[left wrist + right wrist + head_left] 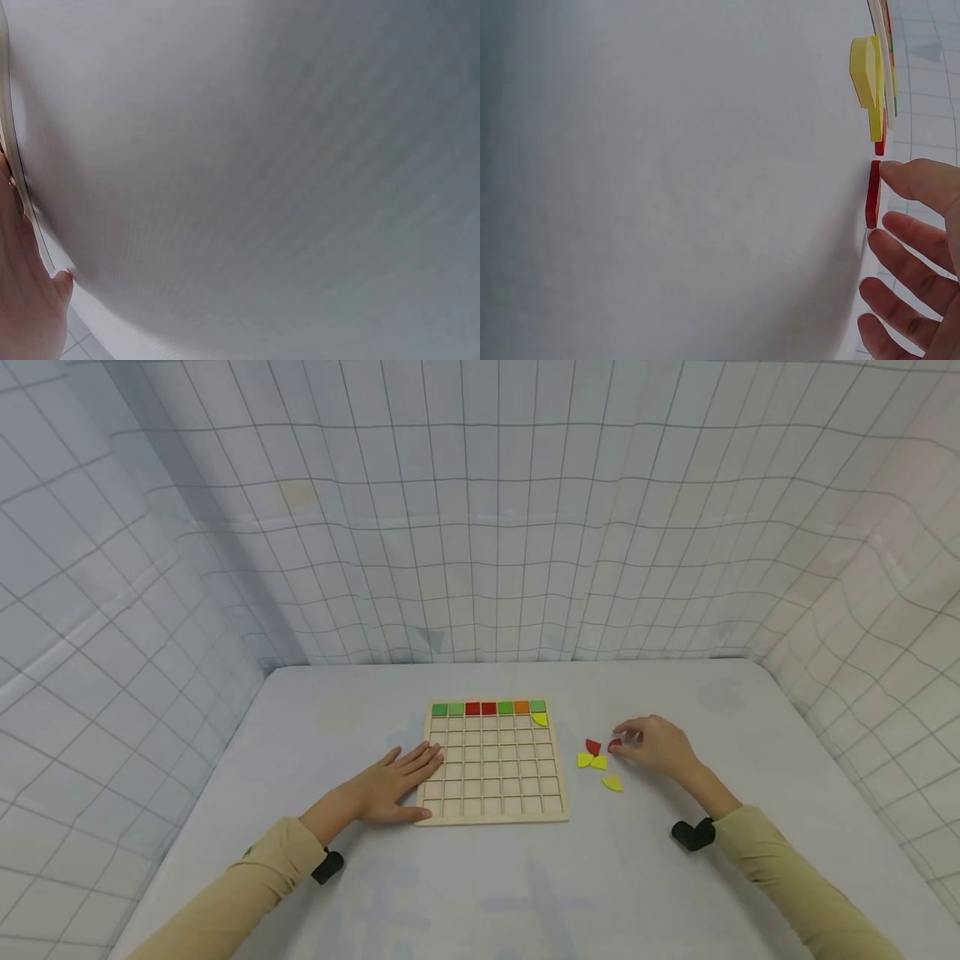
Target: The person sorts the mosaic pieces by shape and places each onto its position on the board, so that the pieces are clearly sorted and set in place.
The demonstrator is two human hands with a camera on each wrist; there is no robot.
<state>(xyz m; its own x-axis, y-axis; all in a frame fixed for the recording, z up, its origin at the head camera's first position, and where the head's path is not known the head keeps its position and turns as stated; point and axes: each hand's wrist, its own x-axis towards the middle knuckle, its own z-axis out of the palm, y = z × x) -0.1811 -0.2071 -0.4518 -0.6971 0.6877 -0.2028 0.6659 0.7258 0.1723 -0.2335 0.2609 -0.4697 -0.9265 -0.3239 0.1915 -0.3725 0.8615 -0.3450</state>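
A square wooden grid board (491, 818) lies on the table. My left hand (393, 785) rests palm down with spread fingers over its left edge; in the left wrist view only part of this hand (34, 292) shows at the lower left. To the right of the board, my right hand (656, 747) pinches a red fan-shaped piece (615, 746) at table level. The right wrist view has the thumb at one end of that red piece (873, 195) and fingertips at the other. Close by lie another red fan piece (593, 747) and several yellow pieces (598, 762).
Coloured square tiles (481, 708) in green, red and orange fill the board's far row. One yellow fan piece (540, 719) sits below them in the rightmost cell. The white table (495, 893) ends at a grid-patterned curtain (480, 568).
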